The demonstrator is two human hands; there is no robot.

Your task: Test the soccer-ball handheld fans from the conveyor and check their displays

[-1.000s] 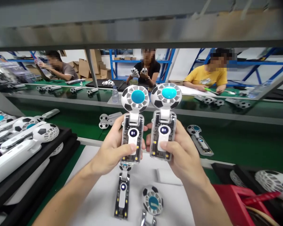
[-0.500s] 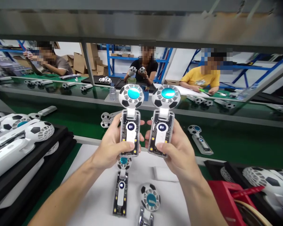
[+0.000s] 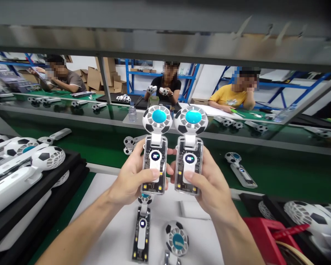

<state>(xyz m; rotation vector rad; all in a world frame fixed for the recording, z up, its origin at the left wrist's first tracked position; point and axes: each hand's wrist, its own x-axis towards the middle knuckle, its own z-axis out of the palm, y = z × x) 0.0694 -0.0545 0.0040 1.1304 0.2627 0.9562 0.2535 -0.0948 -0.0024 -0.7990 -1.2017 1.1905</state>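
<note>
Upright in my left hand [image 3: 135, 173] is a handheld fan [image 3: 155, 165] with a football-patterned head, a teal centre and a clear handle. My right hand [image 3: 209, 180] grips a matching handheld fan [image 3: 189, 165] beside it. Each thumb presses on the white strip below the round display, and both displays read 20. The fingers behind the handles are mostly hidden. On the white sheet [image 3: 105, 221] below lie another lit fan [image 3: 141, 235] and a fan with its head folded out [image 3: 177, 238], cut off by the bottom edge.
Stacked black trays of fans [image 3: 48, 158] stand at left. A red holder [image 3: 260, 232] and more trayed fans [image 3: 306, 217] are at right. One fan [image 3: 241, 171] lies on the green belt [image 3: 278, 165]. Three co-workers sit across the line, the middle one [image 3: 165, 86] holding fans.
Both displays have gone from 01 to 20. The fans and my hands sit slightly lower in view, as does the background. The co-worker in yellow has raised a hand to the head.
</note>
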